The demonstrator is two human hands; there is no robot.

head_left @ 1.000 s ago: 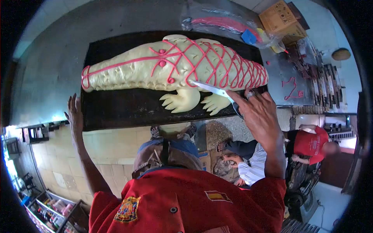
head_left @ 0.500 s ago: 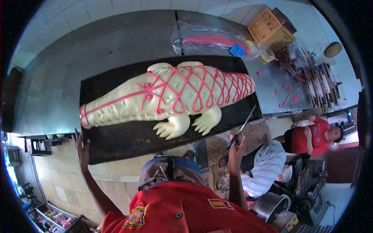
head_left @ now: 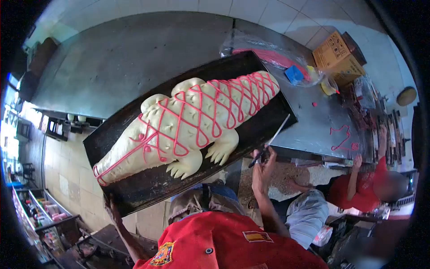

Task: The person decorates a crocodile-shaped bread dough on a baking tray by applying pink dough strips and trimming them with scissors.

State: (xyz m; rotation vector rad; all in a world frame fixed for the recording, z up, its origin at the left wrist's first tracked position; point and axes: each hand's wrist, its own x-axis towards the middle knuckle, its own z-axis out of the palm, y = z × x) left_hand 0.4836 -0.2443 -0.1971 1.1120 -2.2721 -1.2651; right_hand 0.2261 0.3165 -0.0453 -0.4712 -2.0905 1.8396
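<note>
A crocodile-shaped piece of pale dough lies on a black baking tray, with pink dough strips criss-crossed over its back. Clawed feet stick out on its near side. My left hand is at the tray's near left corner, closed on its edge, with the fingers partly hidden. In my right hand, beside the tray's near right side, is what looks like a pair of scissors with dark handles, its slim blades pointing up and away.
The tray sits slantwise on a metal table, its near left part jutting past the edge. Pink dough in plastic, a blue scraper and a cardboard box stand behind. A person in red is at the right.
The tray has turned, its left end swinging towards me and its right end away. My left hand, spread before beside the corner, now grips it. The scissors stay in my right hand.
</note>
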